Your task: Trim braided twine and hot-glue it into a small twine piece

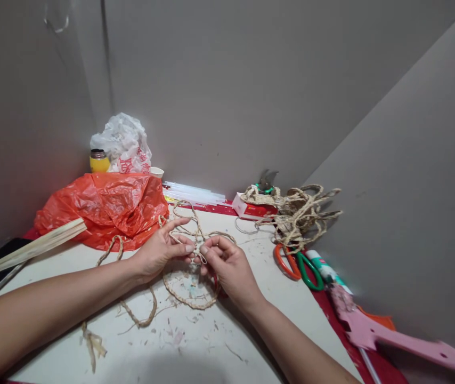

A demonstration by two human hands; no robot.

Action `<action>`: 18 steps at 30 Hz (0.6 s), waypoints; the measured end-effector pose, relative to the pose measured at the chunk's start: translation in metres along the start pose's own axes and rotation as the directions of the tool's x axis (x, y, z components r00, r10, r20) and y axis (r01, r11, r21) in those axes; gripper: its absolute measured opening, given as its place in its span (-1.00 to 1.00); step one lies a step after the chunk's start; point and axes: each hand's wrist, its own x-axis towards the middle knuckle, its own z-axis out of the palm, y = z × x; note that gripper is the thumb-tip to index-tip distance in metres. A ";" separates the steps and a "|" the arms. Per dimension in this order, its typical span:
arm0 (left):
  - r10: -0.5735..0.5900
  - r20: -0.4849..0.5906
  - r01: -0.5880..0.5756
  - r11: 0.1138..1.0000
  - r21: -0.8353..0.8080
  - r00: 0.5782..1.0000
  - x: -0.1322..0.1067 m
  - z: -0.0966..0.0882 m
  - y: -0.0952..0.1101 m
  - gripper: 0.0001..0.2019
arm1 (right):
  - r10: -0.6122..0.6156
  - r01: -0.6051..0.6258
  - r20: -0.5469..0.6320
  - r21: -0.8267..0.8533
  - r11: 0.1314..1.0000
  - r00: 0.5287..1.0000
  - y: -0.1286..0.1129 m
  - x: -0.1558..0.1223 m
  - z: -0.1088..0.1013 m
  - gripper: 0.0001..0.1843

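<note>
pinching braided cord in the fingertips of left hand and right hand, to the right of and nearer than the red bag; with pale strips just in front of that bag, and an orange scissor handle plus a braid bundle well to its right

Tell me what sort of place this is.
Probably a small craft workspace, judging by the braided cord on the white tabletop, the pink glue gun at right and the pale sticks at the back.

Plain grey walls on three sides, pale tabletop over a red covering, soft dim light
</note>
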 end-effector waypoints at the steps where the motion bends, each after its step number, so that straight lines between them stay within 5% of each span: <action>1: -0.007 0.000 0.007 1.000 0.007 1.000 0.001 -0.001 0.000 -0.23 | -0.017 0.017 -0.008 -0.048 0.999 1.000 -0.001 0.001 -0.001 -0.70; 8: 0.004 -0.053 -0.003 1.000 0.012 0.999 0.010 -0.009 -0.003 -0.27 | -0.012 0.014 0.007 -0.495 0.869 1.000 -0.014 0.015 -0.040 -0.84; 12: 0.026 -0.056 -0.024 0.999 0.027 0.998 0.012 -0.012 -0.005 -0.26 | 0.104 0.010 0.095 -0.781 0.624 0.990 -0.020 0.005 -0.060 -0.98; 18: 0.029 -0.004 -0.028 0.999 0.015 1.000 0.011 -0.013 -0.013 -0.20 | 0.202 0.054 0.126 -0.943 0.329 0.971 -0.020 -0.017 -0.052 -0.72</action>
